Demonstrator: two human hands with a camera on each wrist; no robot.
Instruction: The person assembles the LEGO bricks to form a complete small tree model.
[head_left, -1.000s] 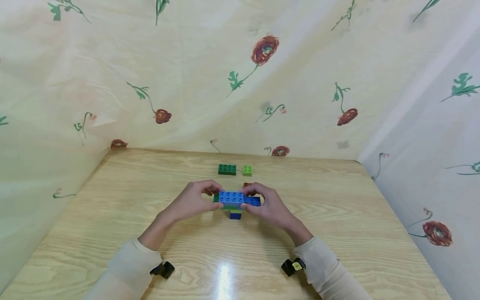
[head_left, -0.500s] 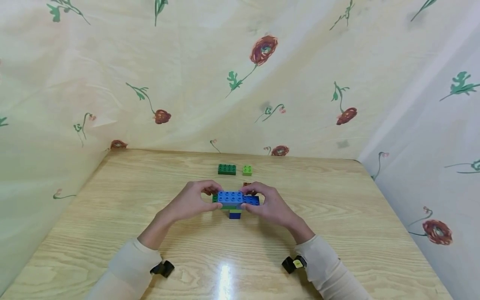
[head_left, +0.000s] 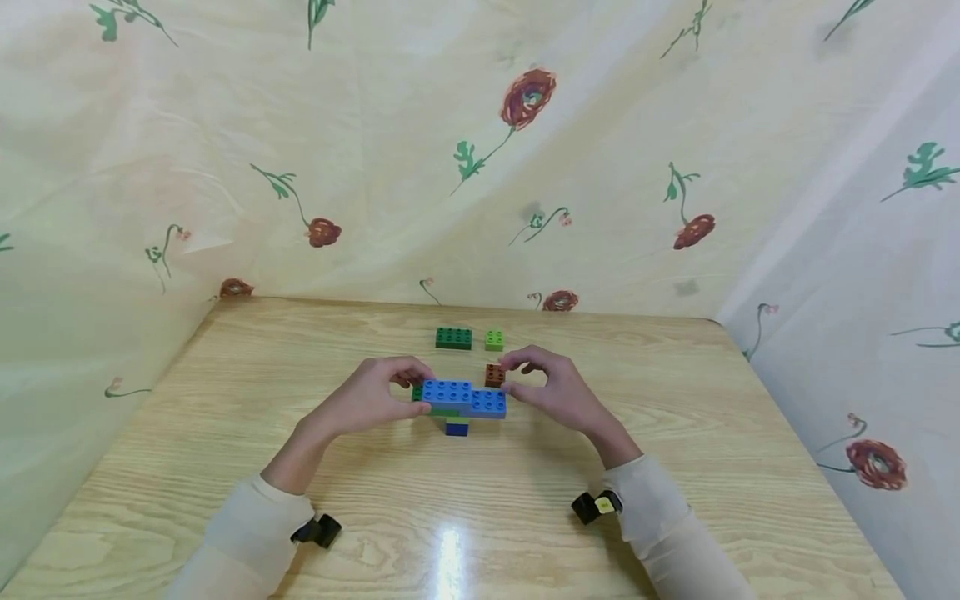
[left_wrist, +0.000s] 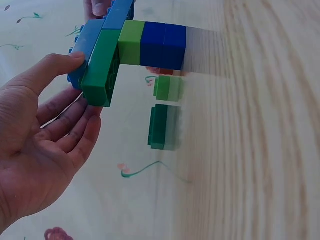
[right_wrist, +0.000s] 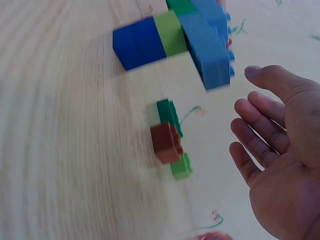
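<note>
A tower of toy building bricks stands upright on the table. Its base is dark blue bricks [left_wrist: 163,46], with a lime brick [left_wrist: 132,42] above. Over that, a green brick [left_wrist: 100,75] and a blue brick [head_left: 489,404] spread sideways, and another blue brick [head_left: 447,390] lies across the top. My left hand [head_left: 375,392] pinches the left end of this top brick, thumb in front and fingers behind. My right hand [head_left: 555,386] is just off the tower's right end, thumb and fingers apart and holding nothing, as the right wrist view shows.
Behind the tower a brown brick [head_left: 494,375] lies close to the right fingertips. Farther back are a dark green brick [head_left: 453,338] and a small lime brick [head_left: 494,340]. A flower-patterned cloth [head_left: 390,167] hangs beyond the wooden table [head_left: 390,517].
My right hand has let go of the top blue brick and moved right and slightly away. The tower and my left hand have shifted a little left, uncovering the brown brick.
</note>
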